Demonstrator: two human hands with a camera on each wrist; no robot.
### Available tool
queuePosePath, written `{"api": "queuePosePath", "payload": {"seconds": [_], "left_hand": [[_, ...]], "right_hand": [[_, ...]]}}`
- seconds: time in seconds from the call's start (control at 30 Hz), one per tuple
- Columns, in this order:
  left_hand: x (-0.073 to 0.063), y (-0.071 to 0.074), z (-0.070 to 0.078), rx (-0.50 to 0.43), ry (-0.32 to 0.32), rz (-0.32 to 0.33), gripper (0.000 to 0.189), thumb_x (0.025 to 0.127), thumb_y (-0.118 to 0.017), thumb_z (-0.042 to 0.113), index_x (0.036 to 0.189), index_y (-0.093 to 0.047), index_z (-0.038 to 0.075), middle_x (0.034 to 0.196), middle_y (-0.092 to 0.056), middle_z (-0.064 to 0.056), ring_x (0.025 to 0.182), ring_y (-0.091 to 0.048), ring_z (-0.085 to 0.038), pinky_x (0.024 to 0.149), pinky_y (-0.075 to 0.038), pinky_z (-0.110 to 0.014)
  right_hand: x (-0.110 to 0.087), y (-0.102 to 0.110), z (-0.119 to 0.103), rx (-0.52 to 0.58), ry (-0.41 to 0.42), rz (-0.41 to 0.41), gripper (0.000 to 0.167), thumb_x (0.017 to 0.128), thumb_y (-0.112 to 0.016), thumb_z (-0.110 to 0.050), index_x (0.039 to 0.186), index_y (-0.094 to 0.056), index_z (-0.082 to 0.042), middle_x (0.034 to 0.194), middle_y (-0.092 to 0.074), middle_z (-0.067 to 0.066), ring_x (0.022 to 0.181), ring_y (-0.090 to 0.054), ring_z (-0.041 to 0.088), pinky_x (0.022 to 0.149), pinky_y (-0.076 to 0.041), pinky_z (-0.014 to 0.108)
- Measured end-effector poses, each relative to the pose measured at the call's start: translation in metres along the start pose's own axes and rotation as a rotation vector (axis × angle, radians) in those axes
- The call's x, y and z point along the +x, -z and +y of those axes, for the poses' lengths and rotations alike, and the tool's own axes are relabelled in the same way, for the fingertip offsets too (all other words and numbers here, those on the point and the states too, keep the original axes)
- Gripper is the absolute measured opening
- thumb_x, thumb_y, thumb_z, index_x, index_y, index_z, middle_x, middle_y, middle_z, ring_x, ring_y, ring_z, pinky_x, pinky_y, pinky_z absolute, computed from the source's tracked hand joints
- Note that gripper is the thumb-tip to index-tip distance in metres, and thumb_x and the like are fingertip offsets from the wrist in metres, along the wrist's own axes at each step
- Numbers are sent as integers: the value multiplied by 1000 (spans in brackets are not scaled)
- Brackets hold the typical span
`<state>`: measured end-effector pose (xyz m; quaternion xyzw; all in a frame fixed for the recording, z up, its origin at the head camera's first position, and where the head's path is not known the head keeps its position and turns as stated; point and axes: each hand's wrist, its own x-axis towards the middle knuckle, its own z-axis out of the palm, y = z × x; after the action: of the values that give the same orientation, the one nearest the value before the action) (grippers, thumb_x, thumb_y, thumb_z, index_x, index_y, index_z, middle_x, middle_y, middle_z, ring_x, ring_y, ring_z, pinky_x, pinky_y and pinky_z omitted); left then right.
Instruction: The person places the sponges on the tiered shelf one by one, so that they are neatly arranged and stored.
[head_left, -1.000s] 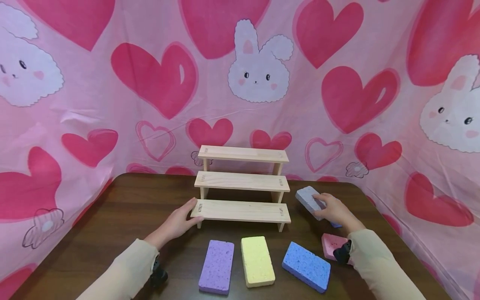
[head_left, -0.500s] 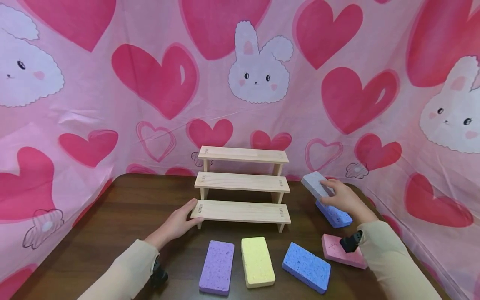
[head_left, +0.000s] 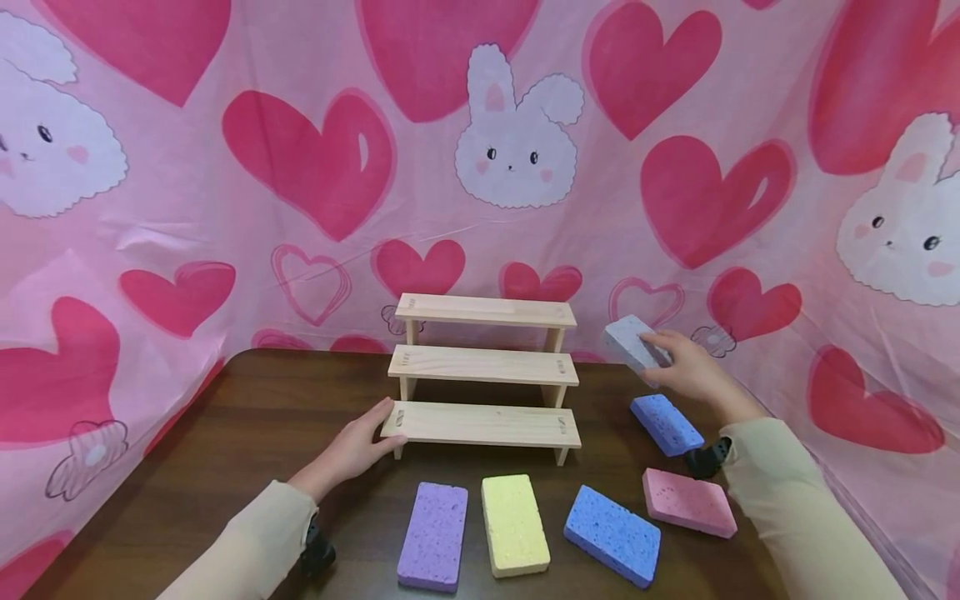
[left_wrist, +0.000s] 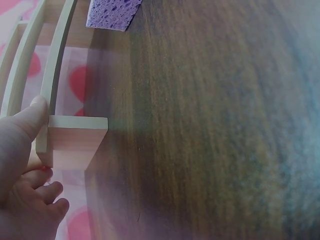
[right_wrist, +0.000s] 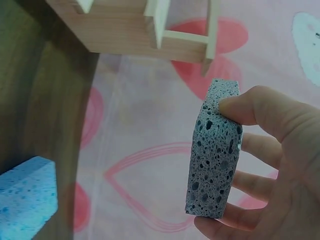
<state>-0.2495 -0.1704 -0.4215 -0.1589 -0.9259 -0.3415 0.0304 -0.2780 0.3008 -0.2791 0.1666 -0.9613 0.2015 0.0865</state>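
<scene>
My right hand [head_left: 693, 375] holds a grey, pitted sponge [head_left: 636, 343] up in the air, right of the wooden stand. In the right wrist view the thumb presses one side of the grey sponge [right_wrist: 212, 160] and the fingers lie along the other. A three-step display stand [head_left: 483, 364] of pale wood stands at the back of the table. My left hand [head_left: 356, 446] pinches the left end of its lowest step. In the left wrist view the thumb lies against the step's board [left_wrist: 54, 75], with the other fingers curled beyond its end.
On the brown table [head_left: 247, 442] lie a purple sponge [head_left: 435, 533], a yellow sponge [head_left: 515, 525] and a blue sponge [head_left: 613, 535] in front of the stand. A pink sponge [head_left: 690, 502] and another blue sponge [head_left: 667, 425] lie to the right. A pink heart-print cloth [head_left: 337, 167] hangs behind.
My right hand has lifted the grey sponge up and slightly right, uncovering the blue sponge beneath it and more of the pink one. The left hand stays at the stand.
</scene>
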Motion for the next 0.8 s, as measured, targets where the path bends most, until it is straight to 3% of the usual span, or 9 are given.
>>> {"api": "queuePosePath", "payload": {"seconds": [0.4, 0.8], "left_hand": [[0, -1, 1, -11, -7, 8, 73, 85, -67, 27, 139, -31, -7, 143, -29, -25, 130, -30, -37, 102, -28, -49], [0, -1, 0, -8, -10, 8, 74, 85, -67, 28, 139, -31, -8, 143, -30, -24, 130, -30, -36, 102, -28, -48]], "right_hand": [[18, 17, -21, -38, 44, -7, 64, 79, -68, -15, 134, -42, 5, 131, -37, 31, 104, -44, 43, 86, -39, 60], [43, 19, -43, -28, 43, -39, 64, 80, -67, -13, 137, -41, 0, 136, -34, 27, 104, -43, 39, 89, -39, 57]]}}
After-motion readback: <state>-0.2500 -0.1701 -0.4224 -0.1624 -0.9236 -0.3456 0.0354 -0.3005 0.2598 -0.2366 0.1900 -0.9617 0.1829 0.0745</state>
